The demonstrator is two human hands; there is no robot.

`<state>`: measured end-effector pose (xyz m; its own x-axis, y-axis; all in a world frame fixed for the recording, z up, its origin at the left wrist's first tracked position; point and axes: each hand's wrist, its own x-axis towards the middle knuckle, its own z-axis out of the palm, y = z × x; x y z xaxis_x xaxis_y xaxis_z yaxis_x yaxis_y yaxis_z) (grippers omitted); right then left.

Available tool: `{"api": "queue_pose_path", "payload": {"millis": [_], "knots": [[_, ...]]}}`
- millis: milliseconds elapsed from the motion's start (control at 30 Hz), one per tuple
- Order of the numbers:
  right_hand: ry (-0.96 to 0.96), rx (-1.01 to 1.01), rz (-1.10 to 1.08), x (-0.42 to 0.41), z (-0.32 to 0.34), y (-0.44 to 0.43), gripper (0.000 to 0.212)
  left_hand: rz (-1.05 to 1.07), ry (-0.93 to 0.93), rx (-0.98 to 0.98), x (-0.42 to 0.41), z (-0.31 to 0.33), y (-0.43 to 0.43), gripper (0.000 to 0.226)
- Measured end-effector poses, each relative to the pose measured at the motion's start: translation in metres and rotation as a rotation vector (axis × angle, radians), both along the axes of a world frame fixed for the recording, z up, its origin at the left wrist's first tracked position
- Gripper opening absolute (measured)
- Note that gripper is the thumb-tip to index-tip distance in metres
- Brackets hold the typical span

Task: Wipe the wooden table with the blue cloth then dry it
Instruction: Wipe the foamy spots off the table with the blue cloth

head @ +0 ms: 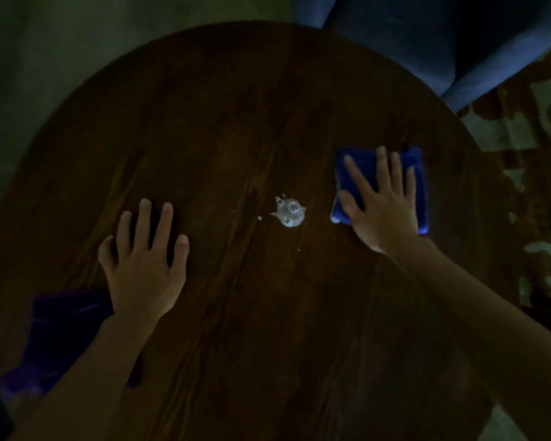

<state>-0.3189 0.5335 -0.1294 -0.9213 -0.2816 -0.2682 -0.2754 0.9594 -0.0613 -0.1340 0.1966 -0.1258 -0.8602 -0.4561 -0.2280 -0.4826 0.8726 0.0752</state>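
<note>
The blue cloth (411, 173) lies folded into a square on the right side of the round wooden table (236, 122), flat on the wood. My right hand (384, 205) lies on top of it, palm down, fingers spread and straight, pressing rather than gripping; the cloth shows past my fingertips and along both sides of the hand. Just left of the cloth, near the middle of the table, sits a small foamy white blob (289, 212) with a few tiny specks scattered around it. The cloth and the blob do not touch.

My left hand (143, 265) is on the far side of the blob, also flat on the bare wood, fingers apart, holding nothing. Beside my left wrist, at the near-left edge of the table, lies a darker purple cloth (61, 332), loosely bunched, partly under my forearm.

Beyond the table's far right edge is blue upholstery (427, 43), and a patterned rug (528, 154) on the right. The light is dim.
</note>
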Motion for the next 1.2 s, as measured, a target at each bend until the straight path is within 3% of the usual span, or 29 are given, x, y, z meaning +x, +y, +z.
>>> {"api": "queue_pose_path", "payload": {"millis": [167,267,467,533,600,667,733,800,867,933,1000,1033,1100,1200], "knots": [[-0.034,0.001,0.507,0.041,0.001,-0.03,0.065,0.067,-0.081,-0.015,0.001,-0.009,-0.003,0.077],[-0.069,0.015,0.604,0.072,-0.001,0.007,0.067,0.084,-0.089,-0.011,-0.001,-0.006,-0.001,0.081],[-0.033,0.072,-0.069,-0.003,0.0,0.037,0.078,0.074,-0.11,-0.008,-0.004,-0.004,-0.003,0.082],[-0.028,0.039,-0.1,-0.027,0.0,0.001,0.075,0.075,-0.113,-0.004,-0.005,-0.005,-0.003,0.082],[-0.022,0.009,0.099,-0.024,0.002,-0.036,0.068,0.079,-0.115,0.003,-0.004,-0.005,-0.006,0.081],[-0.008,0.001,0.438,0.007,0.002,-0.051,0.064,0.077,-0.101,0.01,-0.003,-0.004,-0.005,0.081],[-0.058,0.004,0.738,0.05,0.0,-0.032,0.067,0.074,-0.095,0.014,-0.003,-0.004,-0.004,0.081],[-0.068,0.018,0.866,0.071,0.001,0.011,0.07,0.076,-0.087,0.017,-0.003,-0.004,-0.003,0.081],[-0.063,0.046,0.716,0.05,0.003,0.052,0.069,0.074,-0.081,0.01,-0.003,-0.004,-0.002,0.08],[-0.043,0.015,0.305,0.012,0.004,0.061,0.069,0.068,-0.081,0.005,-0.003,-0.005,-0.003,0.08],[0.014,-0.03,-0.054,-0.023,0.002,0.026,0.07,0.069,-0.076,0.007,-0.003,-0.006,-0.003,0.081],[0.03,-0.04,-0.128,-0.032,-0.001,-0.002,0.069,0.072,-0.076,0.007,-0.003,-0.006,-0.003,0.081],[0.042,-0.059,-0.022,-0.024,-0.003,-0.057,0.066,0.075,-0.075,0.014,-0.002,-0.006,-0.004,0.081],[0.002,-0.118,0.482,0.054,0.0,-0.078,0.064,0.072,-0.071,0.021,-0.002,-0.006,-0.005,0.082]]}}
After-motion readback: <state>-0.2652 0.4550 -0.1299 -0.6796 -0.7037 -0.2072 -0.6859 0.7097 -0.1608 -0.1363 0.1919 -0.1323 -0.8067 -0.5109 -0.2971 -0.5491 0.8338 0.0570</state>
